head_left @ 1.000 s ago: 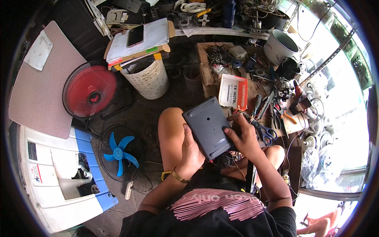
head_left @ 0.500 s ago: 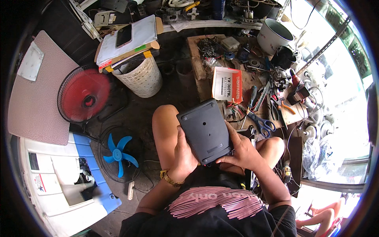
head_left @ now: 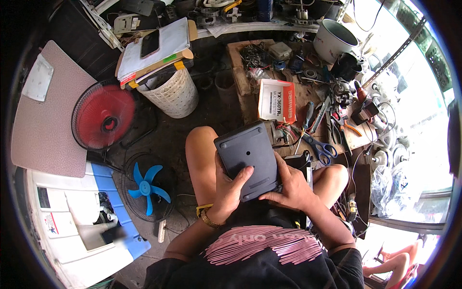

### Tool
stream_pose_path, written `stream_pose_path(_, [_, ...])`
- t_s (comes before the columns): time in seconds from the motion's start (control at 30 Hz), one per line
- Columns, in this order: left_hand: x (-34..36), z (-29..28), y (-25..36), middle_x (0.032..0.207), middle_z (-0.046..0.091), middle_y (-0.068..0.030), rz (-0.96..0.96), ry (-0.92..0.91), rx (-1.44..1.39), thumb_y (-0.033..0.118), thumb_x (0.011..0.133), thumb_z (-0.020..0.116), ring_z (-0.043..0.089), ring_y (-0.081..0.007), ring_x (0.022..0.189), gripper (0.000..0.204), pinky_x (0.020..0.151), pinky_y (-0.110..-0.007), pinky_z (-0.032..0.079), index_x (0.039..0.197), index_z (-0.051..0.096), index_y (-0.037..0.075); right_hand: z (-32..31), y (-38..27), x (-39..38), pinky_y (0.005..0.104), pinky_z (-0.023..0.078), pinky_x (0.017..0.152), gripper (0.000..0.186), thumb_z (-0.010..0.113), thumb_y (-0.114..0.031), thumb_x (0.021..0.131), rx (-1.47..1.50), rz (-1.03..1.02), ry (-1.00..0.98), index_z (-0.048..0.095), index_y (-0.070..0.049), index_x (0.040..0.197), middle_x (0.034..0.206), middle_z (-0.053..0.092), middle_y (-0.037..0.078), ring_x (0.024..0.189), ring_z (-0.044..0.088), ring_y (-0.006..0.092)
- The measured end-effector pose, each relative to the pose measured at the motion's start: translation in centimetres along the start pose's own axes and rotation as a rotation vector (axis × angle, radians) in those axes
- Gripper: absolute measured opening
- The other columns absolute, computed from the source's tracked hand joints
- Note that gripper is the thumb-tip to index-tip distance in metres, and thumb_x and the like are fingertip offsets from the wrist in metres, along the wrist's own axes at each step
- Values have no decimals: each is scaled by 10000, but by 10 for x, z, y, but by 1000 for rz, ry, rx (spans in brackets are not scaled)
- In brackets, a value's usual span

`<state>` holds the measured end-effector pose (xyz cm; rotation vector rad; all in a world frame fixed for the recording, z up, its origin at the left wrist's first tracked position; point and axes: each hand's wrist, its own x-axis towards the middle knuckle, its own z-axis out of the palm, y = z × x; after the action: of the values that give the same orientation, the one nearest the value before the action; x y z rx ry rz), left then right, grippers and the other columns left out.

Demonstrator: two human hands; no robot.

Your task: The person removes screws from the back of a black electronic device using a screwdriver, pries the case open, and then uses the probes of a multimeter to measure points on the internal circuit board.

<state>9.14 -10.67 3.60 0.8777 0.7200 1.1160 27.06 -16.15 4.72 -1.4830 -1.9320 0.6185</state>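
Observation:
Above my lap, between my bent knees, I hold a dark grey multimeter (head_left: pixel 244 142) with its back face up. Small round feet sit near its corners, and a screw hole shows near the middle. My left hand (head_left: pixel 225 193) grips its lower left side, thumb lying across the back and fingers hidden beneath. On the lower right edge my right hand (head_left: pixel 294 188) is closed, its thumb at the bottom corner. Just beyond the device, an open white and red box (head_left: pixel 276 102) rests on the wooden bench (head_left: pixel 246 103).
Blue-handled scissors (head_left: pixel 323 149), a screwdriver (head_left: pixel 308 115) and orange-handled pliers (head_left: pixel 354 129) lie to the right. A pot (head_left: pixel 334 44) stands behind them. Leftward are a wastebasket (head_left: pixel 179 98) topped with papers and a phone (head_left: pixel 150 44), a red fan (head_left: pixel 103 115) and a blue-bladed fan (head_left: pixel 146 188).
My left thumb has moved from the multimeter's left edge onto its back. The multimeter has shifted very slightly left, and my right hand stays on its lower right edge.

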Motion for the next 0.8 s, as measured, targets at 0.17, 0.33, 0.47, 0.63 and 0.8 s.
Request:
stream_pose_path(0.17, [2, 4, 15, 1212, 515, -71, -17, 2, -77, 92, 870, 678, 535, -159, 1104, 545, 943, -331, 465, 1314, 362, 74, -8, -10, -3, 403, 515, 711, 1077, 751, -487, 697, -119, -18, -37, 241, 155, 1396, 916, 608, 249, 806, 631, 370])
stream_pose_path(0.33, [0, -30, -4, 1263, 539, -114, -195, -119, -310, 83, 864, 620, 569, -226, 1139, 527, 979, -373, 475, 1339, 394, 42, -5, -11, -13, 413, 508, 733, 972, 640, -480, 836, -81, -140, -46, 185, 138, 1432, 966, 602, 279, 836, 627, 423])
stream_pose_path(0.47, [-8, -38, -17, 1303, 536, -159, -175, -168, -260, 192, 885, 574, 556, -291, 1183, 555, 1001, -435, 461, 1367, 387, -8, 2, -15, -17, 463, 482, 630, 630, 479, -424, 949, 176, -4, 158, 386, 60, 1342, 761, 588, 208, 711, 614, 412])
stream_pose_path(0.63, [-11, -45, -28, 1324, 525, -155, -236, -200, -341, 346, 913, 582, 544, -292, 1195, 605, 1030, -441, 430, 1371, 395, -4, -4, -17, -17, 463, 470, 602, 413, 533, -377, 934, 98, 41, 53, 477, 10, 1064, 737, 578, 185, 701, 609, 402])
stream_pose_path(0.8, [-9, -35, -23, 1280, 543, -121, -267, -162, -374, 231, 944, 582, 568, -251, 1156, 483, 983, -409, 478, 1348, 409, 29, -2, -11, -21, 440, 472, 598, 462, 598, -383, 896, -4, 26, 58, 492, 26, 1084, 750, 586, 168, 683, 608, 374])
